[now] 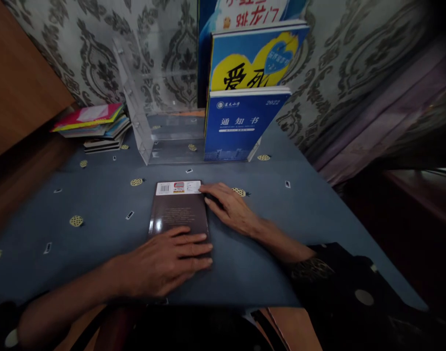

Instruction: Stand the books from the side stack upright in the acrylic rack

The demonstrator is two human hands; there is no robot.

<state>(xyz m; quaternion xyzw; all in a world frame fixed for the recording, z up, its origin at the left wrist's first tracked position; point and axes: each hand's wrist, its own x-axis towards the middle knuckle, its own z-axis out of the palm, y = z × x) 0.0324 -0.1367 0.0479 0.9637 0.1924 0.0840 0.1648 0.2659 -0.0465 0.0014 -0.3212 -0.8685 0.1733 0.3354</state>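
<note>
The dark brown book [179, 213] lies flat at the lower centre of the frame, on a blue patterned tablecloth [109, 231]. A white label strip [184, 188] with a barcode runs along the book's far edge. The left hand [162, 263] rests palm down over the near part of the book, fingers extended across the cover toward its right edge. The right hand [232, 208] is at the upper right corner of the book, its fingertips at the edge. The hands are apart; neither is clamped around the book. In the dim light, the pressure of the right fingertips cannot be determined. Beyond the book, at upper centre, a clear rack [132, 105] holds upright books, with a blue booklet [245, 129] in front. A book stack [94, 119] occupies the upper left.
</note>
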